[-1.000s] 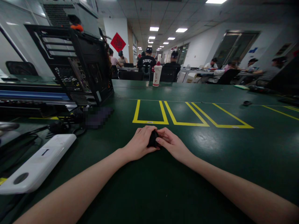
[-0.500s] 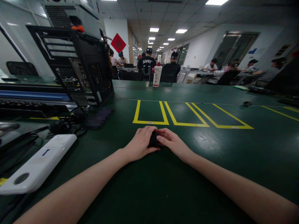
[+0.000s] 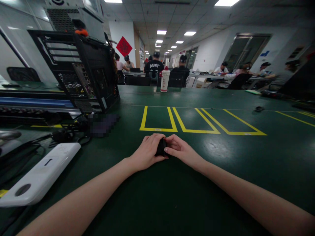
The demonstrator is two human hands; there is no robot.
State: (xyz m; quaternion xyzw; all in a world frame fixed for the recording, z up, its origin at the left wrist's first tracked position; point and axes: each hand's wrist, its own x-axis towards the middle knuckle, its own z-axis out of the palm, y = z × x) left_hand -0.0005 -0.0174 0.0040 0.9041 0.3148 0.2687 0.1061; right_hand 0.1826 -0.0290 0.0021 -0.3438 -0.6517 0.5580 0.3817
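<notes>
Here at the near side of the tape marks (image 3: 157, 129), the left hand (image 3: 147, 151) has its fingers curled round the black thing (image 3: 160, 148); the right hand (image 3: 180, 150) pinches its other side! Beyond the marks stands the bottle (image 3: 164, 80).

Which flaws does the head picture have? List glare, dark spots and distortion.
Head view: ceiling lights blown out to white; pale glare on the green table; black object between left hand and right hand too dark for detail; white device seemingly stretched by the wide lens; pixelated patch beyond it.
</notes>
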